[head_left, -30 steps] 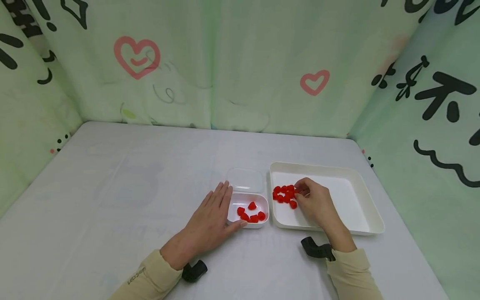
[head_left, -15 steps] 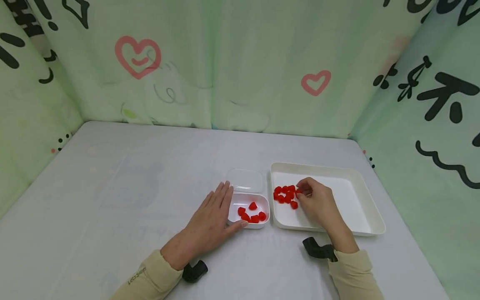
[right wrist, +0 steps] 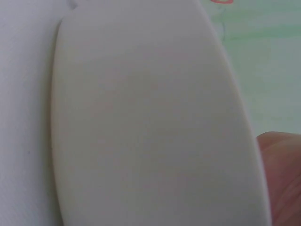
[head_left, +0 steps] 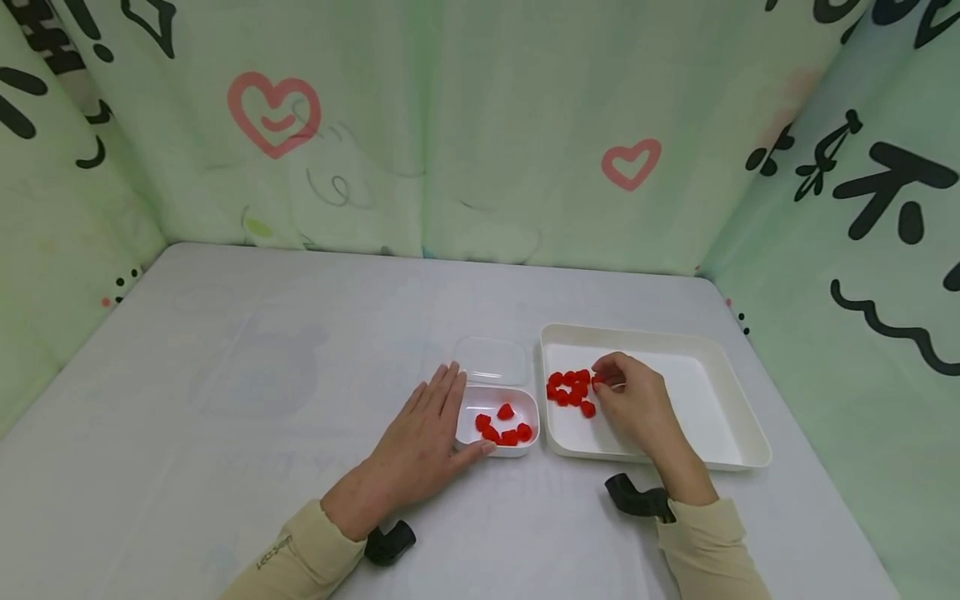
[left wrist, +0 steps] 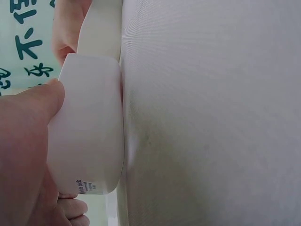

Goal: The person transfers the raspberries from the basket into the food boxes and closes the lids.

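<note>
My left hand lies along the left side of a small white box, fingers straight, thumb over its near rim. In the left wrist view, the thumb touches the edge of the white box, which has small print on it. Several small red lumps lie inside that box. To the right, my right hand reaches into a white tray and pinches a small red lump between thumb and fingertips. Beside it more red lumps cluster at the tray's left end.
Behind the white box lies a clear plastic lid. White cloth covers the table, and a green printed curtain stands around its back and sides. The tray's wall fills most of the right wrist view.
The right hand stays at the cluster's right edge, its fingertips lifting slightly with the red lump between them. The left hand and the box hold still.
</note>
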